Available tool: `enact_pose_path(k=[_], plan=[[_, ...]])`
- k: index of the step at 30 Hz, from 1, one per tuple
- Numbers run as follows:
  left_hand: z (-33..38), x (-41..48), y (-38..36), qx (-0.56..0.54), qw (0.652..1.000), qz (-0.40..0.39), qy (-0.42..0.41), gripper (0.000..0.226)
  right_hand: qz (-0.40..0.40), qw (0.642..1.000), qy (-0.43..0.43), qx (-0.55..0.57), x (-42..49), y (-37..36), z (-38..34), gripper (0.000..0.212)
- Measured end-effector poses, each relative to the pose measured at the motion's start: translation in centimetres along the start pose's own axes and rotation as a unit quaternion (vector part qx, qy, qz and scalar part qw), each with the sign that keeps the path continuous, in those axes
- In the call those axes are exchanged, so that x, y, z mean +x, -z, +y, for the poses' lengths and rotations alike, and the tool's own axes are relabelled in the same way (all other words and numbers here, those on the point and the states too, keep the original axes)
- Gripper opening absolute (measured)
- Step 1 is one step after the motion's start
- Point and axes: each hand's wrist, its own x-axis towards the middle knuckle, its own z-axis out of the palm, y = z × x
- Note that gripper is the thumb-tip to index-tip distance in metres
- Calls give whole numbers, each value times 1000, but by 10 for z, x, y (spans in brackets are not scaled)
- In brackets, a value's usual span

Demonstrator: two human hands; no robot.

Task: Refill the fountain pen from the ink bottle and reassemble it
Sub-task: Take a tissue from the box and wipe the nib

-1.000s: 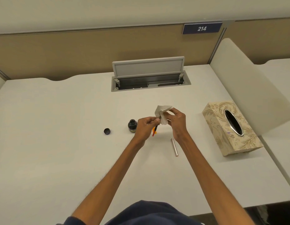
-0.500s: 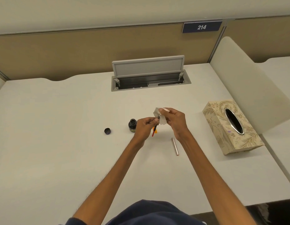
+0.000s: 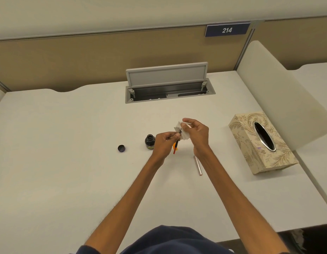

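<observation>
My left hand pinches the pen's front section with its red converter, nib end pointing up and away. My right hand holds a white tissue wrapped against the nib end, which the tissue hides. The open ink bottle stands on the desk just left of my left hand. Its dark cap lies further left. The silver pen barrel lies on the desk below my right wrist.
A patterned tissue box sits at the right on the white desk. An open cable tray with a raised grey lid is at the back. A curved white divider borders the right side.
Both hands have stayed together over the desk; my right hand's fingers have shifted on the tissue around the nib end. The bottle, cap and barrel have not moved.
</observation>
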Motion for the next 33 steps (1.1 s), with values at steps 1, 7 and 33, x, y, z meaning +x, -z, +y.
enact_pose_path(k=[1, 7, 33], plan=[[1, 0, 0, -3, 1000, 1, 2, 17, 24, 1000, 9, 3, 0, -1, 0, 20], [-8, -6, 0, -2, 1000, -5, 26, 16, 106, 994, 23, 20, 18, 8, -16, 28], [-2, -2, 5, -37, 997, -45, 43, 13, -137, 949, -145, 243, -1, 15, 2, 34]])
